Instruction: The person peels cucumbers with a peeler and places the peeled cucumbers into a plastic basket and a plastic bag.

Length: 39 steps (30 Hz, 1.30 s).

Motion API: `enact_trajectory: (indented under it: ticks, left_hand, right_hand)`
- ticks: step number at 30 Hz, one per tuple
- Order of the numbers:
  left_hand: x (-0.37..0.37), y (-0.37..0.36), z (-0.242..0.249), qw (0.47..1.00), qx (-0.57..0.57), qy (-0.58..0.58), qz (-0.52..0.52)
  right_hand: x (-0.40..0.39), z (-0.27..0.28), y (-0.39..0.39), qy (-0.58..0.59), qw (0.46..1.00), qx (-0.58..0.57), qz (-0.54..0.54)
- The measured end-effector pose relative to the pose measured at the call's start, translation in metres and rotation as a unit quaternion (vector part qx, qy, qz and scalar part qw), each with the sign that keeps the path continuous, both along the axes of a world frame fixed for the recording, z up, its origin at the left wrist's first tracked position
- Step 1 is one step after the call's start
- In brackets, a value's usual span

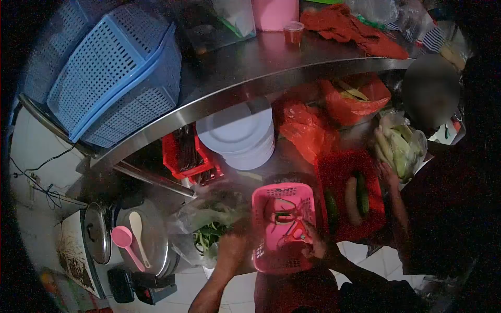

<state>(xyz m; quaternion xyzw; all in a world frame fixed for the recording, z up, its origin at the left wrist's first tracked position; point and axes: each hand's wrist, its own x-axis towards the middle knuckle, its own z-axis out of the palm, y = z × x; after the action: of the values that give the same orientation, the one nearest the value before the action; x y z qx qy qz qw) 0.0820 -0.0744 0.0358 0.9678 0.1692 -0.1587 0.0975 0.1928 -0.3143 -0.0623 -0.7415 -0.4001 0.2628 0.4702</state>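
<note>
Low in the middle of the frame sits a pink basket (284, 229) with a few green chillies and something red inside. The person's right hand (314, 245) is in at the basket's lower right, fingers curled around a small red piece; it is too dim to say what the piece is. The left hand (235, 245) rests against the basket's left edge, beside a clear bag of greens (209, 221); whether it is gripping anything I cannot tell.

Just right of the basket a red tray (342, 172) carries cucumbers (361, 194). Another person's hand (388, 175) reaches to the tray's right edge, with a bag of pale vegetables (401, 146) above it.

Above the basket stands a stack of white plates (237, 133) under a steel shelf (271, 68), and blue crates (115, 73) fill the upper left. At lower left, a pink scoop (125, 242) lies on a pot lid (151, 237).
</note>
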Motion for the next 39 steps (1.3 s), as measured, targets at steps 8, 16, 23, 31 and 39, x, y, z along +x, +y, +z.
enact_trajectory:
  ticks: [8,16,23,31,39]
  left_hand:
    - [-0.056,0.072,-0.008,0.999,0.022,0.03,0.023]
    - [-0.117,0.029,-0.044,0.998,0.046,-0.003,-0.036]
    - [-0.132,0.022,-0.027,0.992,-0.008,-0.104,-0.07]
    - [-0.133,0.026,-0.024,0.978,0.044,-0.171,-0.107]
    - [-0.126,0.005,-0.01,0.979,-0.052,-0.18,-0.075]
  right_hand:
    - [0.012,-0.027,0.08,0.113,0.992,-0.01,-0.061]
    - [-0.003,-0.098,0.105,0.38,0.834,0.399,-0.037]
    - [0.016,0.069,0.098,0.018,0.985,-0.16,-0.069]
    - [-0.032,0.163,0.176,0.087,0.986,-0.074,0.122]
    - [0.117,0.003,0.237,-0.163,0.969,-0.074,0.172]
